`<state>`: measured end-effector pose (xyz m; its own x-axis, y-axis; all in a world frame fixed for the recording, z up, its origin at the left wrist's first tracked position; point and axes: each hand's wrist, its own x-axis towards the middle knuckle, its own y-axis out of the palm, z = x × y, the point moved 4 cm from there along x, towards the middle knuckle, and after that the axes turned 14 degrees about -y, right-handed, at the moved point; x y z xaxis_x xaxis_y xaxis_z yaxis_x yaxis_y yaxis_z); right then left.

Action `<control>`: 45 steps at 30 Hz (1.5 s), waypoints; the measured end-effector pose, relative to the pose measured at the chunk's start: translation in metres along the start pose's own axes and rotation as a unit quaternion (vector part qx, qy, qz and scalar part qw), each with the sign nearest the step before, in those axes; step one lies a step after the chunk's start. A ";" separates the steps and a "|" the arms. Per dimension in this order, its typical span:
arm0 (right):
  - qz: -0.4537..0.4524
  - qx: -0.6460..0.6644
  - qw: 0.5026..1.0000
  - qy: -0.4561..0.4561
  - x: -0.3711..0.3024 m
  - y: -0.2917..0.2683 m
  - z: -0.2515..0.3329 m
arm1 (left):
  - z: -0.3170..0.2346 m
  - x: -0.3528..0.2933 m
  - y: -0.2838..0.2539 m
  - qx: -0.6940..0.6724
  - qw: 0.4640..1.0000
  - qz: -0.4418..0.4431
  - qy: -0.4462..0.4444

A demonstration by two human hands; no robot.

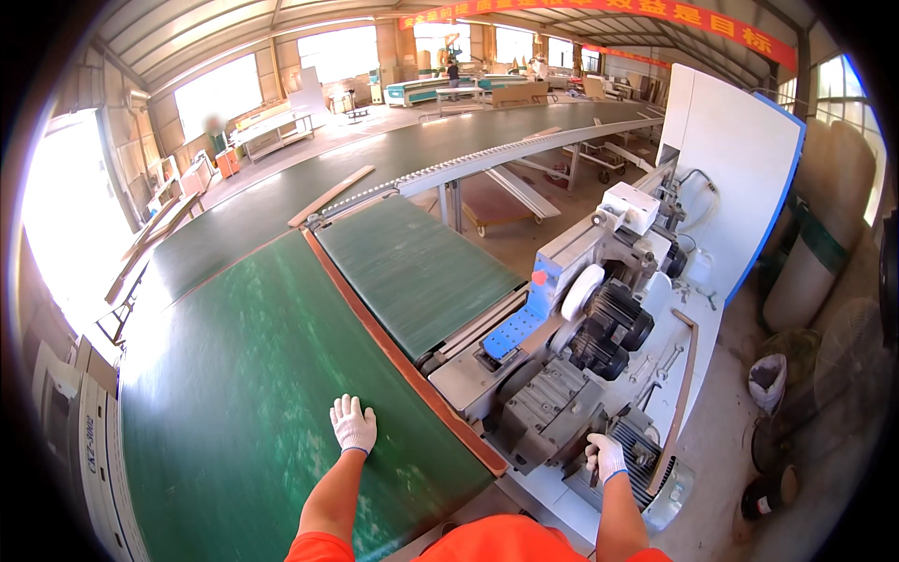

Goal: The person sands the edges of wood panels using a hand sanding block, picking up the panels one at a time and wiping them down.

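Rested the white-gloved left hand (354,426) palm down on the wide green belt (253,375) at the lower center of the frame, fingers wide and slightly spread. Had the right hand (606,456), gloved in white too, narrow and half curled at the lower right, just beside the finned motor (641,448) and near the grey gearbox (552,412); could not tell a firm grip from a mere touch on the dark piece below its fingers. Reached in with both forearms from the lower edge, out of orange sleeves (318,547). Saw the green belt across the lower left of the frame, pale scuffs on its surface, a reddish-brown strip (403,365) along its right side. Found a smaller dark green belt (421,272) past this strip, near the center. Noted to its right, in a slanting row, a blue perforated plate (511,334), a white wheel (582,292) and black motors (626,309). Made out wrenches (670,361) on the white base (704,328) at the right, beside a bent brown strip (688,384). Saw a tall white panel (726,178) with a blue edge at the upper right, and a long conveyor (449,145) across the upper middle.
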<state>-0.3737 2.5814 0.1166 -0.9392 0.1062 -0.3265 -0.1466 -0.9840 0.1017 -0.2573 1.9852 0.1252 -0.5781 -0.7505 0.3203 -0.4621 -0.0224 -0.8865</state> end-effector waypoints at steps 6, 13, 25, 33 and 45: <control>0.008 0.002 1.000 0.002 0.004 -0.005 -0.004 | -0.006 0.001 0.001 -0.003 1.000 0.006 -0.001; 0.008 0.001 1.000 0.002 -0.001 -0.002 0.001 | -0.007 0.001 0.000 -0.006 1.000 0.012 -0.003; 0.008 -0.007 1.000 -0.004 0.003 -0.003 -0.003 | -0.010 0.001 0.000 -0.010 1.000 -0.015 0.016; 0.019 -0.034 0.999 -0.034 0.001 0.001 0.004 | -0.009 0.004 0.001 -0.013 0.998 -0.055 0.024; 0.007 -0.002 1.000 0.012 0.001 -0.001 0.000 | -0.135 -0.038 -0.053 -0.061 0.955 0.219 0.191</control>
<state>-0.3743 2.5827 0.1157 -0.9333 0.0890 -0.3480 -0.1325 -0.9858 0.1033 -0.3016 2.1036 0.2056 -0.9266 -0.3732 0.0467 -0.1806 0.3325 -0.9257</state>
